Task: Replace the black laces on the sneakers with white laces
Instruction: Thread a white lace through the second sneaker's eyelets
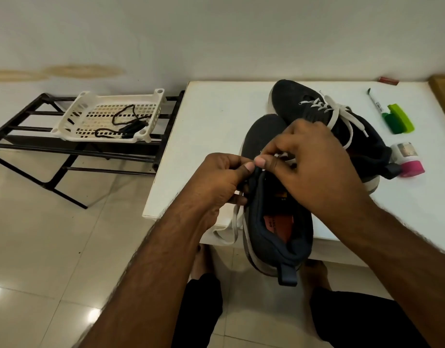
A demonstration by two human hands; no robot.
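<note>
A white bench [216, 116] holds two dark shoes. The near shoe [271, 217] sticks out over the bench's front edge. The far shoe [304, 104], behind it, has white laces. To the right of the far shoe lie a pen [375, 102], a green marker [398, 119] and a pink-capped bottle [408, 163].

Left of the bench, a black rack [40, 146] stands on the tiled floor [53, 247] and holds a white basket [73, 116].

Near sneaker [271, 197] sits on the white counter [211, 116], heel overhanging the counter's front edge; left hand [216, 182] and right hand [314, 159] meet over its tongue, fingertips pinching a white lace [232, 227] whose loose end trails off the sneaker's left side. Behind it, touching, a second sneaker [316, 106] already laced white. Left of the counter, a white basket [108, 116] on a black rack [40, 146] holds black laces [126, 121].
</note>
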